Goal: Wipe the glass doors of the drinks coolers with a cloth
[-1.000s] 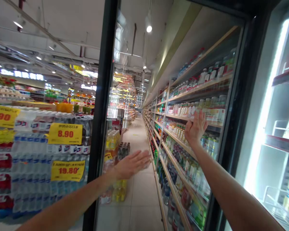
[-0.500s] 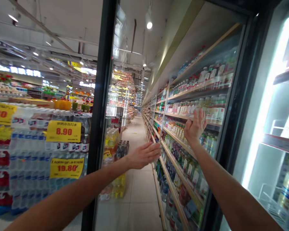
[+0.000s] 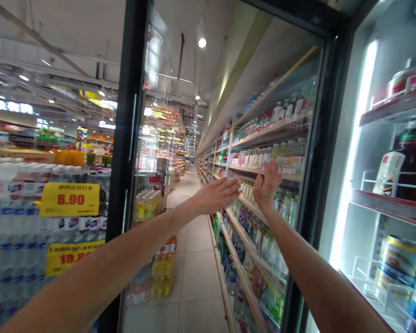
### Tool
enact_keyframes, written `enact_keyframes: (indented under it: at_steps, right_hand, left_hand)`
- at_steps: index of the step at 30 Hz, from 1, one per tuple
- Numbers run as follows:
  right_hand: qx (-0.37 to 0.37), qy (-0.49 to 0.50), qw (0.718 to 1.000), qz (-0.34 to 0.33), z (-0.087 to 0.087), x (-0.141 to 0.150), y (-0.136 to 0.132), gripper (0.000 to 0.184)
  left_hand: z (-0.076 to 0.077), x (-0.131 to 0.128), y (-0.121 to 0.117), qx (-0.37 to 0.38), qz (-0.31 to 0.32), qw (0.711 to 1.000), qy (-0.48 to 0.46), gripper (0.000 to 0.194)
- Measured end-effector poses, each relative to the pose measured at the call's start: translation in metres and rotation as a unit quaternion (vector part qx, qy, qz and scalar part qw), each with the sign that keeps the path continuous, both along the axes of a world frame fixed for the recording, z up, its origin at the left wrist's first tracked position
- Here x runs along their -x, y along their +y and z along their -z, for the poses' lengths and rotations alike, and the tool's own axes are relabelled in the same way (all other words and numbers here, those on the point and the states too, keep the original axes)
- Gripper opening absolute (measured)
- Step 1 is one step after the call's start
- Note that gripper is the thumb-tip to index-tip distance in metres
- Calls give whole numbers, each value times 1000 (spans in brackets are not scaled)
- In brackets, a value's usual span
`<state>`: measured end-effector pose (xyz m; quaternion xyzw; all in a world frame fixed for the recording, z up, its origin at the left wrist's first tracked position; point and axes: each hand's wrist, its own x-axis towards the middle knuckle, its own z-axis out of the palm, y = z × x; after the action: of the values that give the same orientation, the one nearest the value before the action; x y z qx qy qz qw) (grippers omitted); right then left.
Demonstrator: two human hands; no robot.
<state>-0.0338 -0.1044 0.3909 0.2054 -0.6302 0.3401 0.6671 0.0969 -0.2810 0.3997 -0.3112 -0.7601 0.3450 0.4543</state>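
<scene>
Left hand (image 3: 217,195): fingers straight and together, released, pointing right, palm toward the glass cooler door (image 3: 208,115), nothing gripped. Right hand (image 3: 267,184): fingers spread and pointing up, also released, nothing gripped. Can't tell if either palm actually touches the glass; both look at or just off it. Hands sit close together, left fingertips just beside the right thumb, can't tell if they touch.

Door stands near, right of centre, with its black door frame (image 3: 123,152) on the left side of the glass. Behind the glass: long wooden shelves of bottled drinks (image 3: 270,157) running far down the right side of the aisle.

Right of the door, the cooler interior: wire-railed shelf (image 3: 391,206) with a white pouch (image 3: 388,173) and a dark bottle (image 3: 414,162); large cans (image 3: 400,261) on the shelf below.

Left of the door: shrink-wrapped stacks of water bottles (image 3: 14,236) with yellow price tags, one reading 8.90 (image 3: 69,199), another partly hidden by the left arm (image 3: 90,273). Yellow-capped bottle packs (image 3: 161,277) stand on the tiled floor (image 3: 194,240), which runs far down the aisle.
</scene>
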Motion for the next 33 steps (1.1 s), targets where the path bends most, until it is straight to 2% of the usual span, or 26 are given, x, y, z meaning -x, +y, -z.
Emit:
enact_keyframes:
  at_steps: [1,3,4,5,6,7,9,10,11,12,13,15,16,17,18,19,21,23,25,26,27,28,30,31,32,33]
  right_hand:
    - [-2,1,1000,-2,0,0,0,49]
    - [-4,3,1000,-5,1,2,2,48]
    - [-5,4,1000,-7,1,3,2,48]
    - [-5,5,1000,-9,1,3,3,48]
    - [-5,5,1000,-10,1,4,3,48]
    - [-6,5,1000,-10,2,5,3,49]
    - [-7,6,1000,-5,2,5,4,49]
    - [-8,7,1000,-2,2,5,4,48]
    - [-9,8,1000,2,2,5,4,48]
    - [-8,8,1000,5,1,4,4,48]
    - [-6,7,1000,8,1,4,3,48]
    - [-5,6,1000,13,1,3,3,48]
    - [-4,5,1000,15,1,2,3,48]
    - [-4,5,1000,17,1,2,3,48]
    - [-3,5,1000,18,1,1,2,48]
    - [-3,4,1000,19,1,1,2,48]
    - [-4,2,1000,19,1,0,2,48]
    - [-4,1,1000,21,1,0,1,49]
    - [-3,2,1000,24,1,-1,0,49]
    - [-1,2,1000,26,1,-1,0,49]
    - [-1,2,1000,27,1,-1,0,49]
    - [-3,2,1000,28,1,0,-1,49]
    - [-5,2,1000,28,1,1,-1,50]
    - [-6,2,1000,27,2,1,-1,50]
    - [-7,1,1000,27,2,1,-1,51]
    - [-7,0,1000,27,2,1,-1,51]
  left_hand:
    - [-17,0,-1,-67,-12,997,40,41]
    - [-45,1,-1,-211,-33,969,124,42]
    - [-51,2,0,-255,-38,954,151,42]
    - [-51,3,2,-267,-39,950,160,42]
    - [-43,5,5,-244,-34,958,149,42]
    - [-30,6,8,-188,-23,974,121,41]
    - [-2,7,11,-35,7,999,40,38]
    - [7,6,9,29,19,999,6,37]
    - [9,3,4,66,25,997,-14,38]
    - [5,0,-2,68,22,997,-15,39]
    - [-6,-5,-11,30,13,999,7,39]
    - [-38,-16,-31,-117,-10,988,100,40]
    - [-52,-21,-40,-203,-18,966,161,40]
    - [-62,-24,-46,-259,-21,944,203,41]
    - [-64,-27,-50,-298,-23,925,234,42]
    - [-60,-27,-50,-312,-24,917,247,43]
    - [-35,-26,-45,-261,-24,941,215,43]
    - [-4,-25,-39,-117,-16,985,122,44]
    - [10,-28,-43,-20,-16,998,59,46]
    - [9,-32,-50,-27,-22,998,62,45]
    - [3,-36,-58,-78,-29,992,94,44]
    - [-6,-41,-68,-154,-34,977,144,42]
    - [-22,-47,-84,-292,-32,925,240,41]
    - [-24,-47,-88,-335,-29,902,271,41]
    - [-22,-46,-88,-354,-26,891,284,42]
    - [-15,-43,-84,-347,-25,896,277,43]
